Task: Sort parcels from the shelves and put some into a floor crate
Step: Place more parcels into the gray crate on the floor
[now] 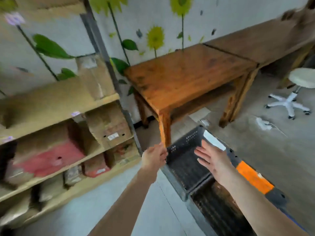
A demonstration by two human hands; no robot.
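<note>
The frame is blurred by motion. A wooden shelf unit (56, 114) on the left holds several cardboard and red parcels, among them a large red box (49, 159) and a brown box (109, 126). On the floor to the right lies a black perforated crate (184, 160) with an orange patch on its rim; a white parcel (214, 142) lies at its far end. My left hand (154, 157) hovers between shelf and crate with fingers loosely curled, holding nothing I can make out. My right hand (211, 159) is spread flat above the crate.
An orange-brown wooden table (185, 77) stands behind the crate, one leg close to my left hand. A second table (265, 41) lies further right. A white rolling stool (296, 92) and scraps of white litter (263, 124) are on the concrete floor.
</note>
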